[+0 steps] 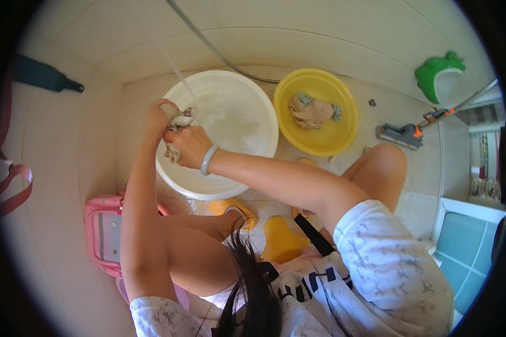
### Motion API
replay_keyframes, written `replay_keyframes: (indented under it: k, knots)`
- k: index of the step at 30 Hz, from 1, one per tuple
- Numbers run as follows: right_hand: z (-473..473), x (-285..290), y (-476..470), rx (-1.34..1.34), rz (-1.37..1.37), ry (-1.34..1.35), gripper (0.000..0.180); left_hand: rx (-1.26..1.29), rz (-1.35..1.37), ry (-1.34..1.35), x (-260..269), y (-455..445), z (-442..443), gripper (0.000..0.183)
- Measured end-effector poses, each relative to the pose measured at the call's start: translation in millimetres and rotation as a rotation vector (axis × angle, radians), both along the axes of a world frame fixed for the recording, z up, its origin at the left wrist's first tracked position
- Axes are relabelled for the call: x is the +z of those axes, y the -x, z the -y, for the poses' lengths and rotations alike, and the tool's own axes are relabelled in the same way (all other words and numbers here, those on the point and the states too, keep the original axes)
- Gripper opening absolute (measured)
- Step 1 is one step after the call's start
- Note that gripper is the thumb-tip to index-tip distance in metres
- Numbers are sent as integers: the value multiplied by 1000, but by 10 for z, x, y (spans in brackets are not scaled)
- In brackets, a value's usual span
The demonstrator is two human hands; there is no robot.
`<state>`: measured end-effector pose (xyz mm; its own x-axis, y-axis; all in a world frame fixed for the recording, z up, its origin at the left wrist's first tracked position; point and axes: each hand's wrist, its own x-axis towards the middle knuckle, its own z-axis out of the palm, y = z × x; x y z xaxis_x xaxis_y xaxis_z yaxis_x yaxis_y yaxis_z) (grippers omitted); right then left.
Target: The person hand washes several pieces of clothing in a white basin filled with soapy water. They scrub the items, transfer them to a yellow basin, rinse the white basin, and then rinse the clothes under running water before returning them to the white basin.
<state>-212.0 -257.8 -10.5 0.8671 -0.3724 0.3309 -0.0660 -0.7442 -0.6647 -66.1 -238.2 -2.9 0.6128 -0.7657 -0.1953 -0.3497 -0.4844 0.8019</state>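
A bunched, light-coloured cloth point(185, 119) with dark markings is gripped in both fists over the left side of a large white basin point(274, 147). My left hand point(157, 120) holds its upper end. Just below and to the right, my right hand point(192, 144) squeezes the lower part, and a fold sticks out under the fingers. A pale bangle circles the right wrist. Water stands in the basin, and a thin stream of water point(183, 78) falls into it from above, close to the cloth.
Beside the white basin stands a yellow basin point(280, 126) with wet cloth point(314, 111) inside. A grey hose point(211, 48) hangs behind. At right are a floor brush point(402, 135) and a green frog-shaped urinal point(430, 78). A pink backpack point(103, 236) leans near the left wall.
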Motion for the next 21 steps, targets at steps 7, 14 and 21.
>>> replay_keyframes:
  k: [7,14,21]
  knots:
    - [386,27,820,-307,91,-244,31,-123,-375,-145,555,466,-38,58]
    - [1663,-692,2105,-705,-269,216,36,-2,147,-272,473,80,-84,75]
    - [729,-1756,1954,-637,-692,-853,46,-117,464,-428,391,74,-141,50]
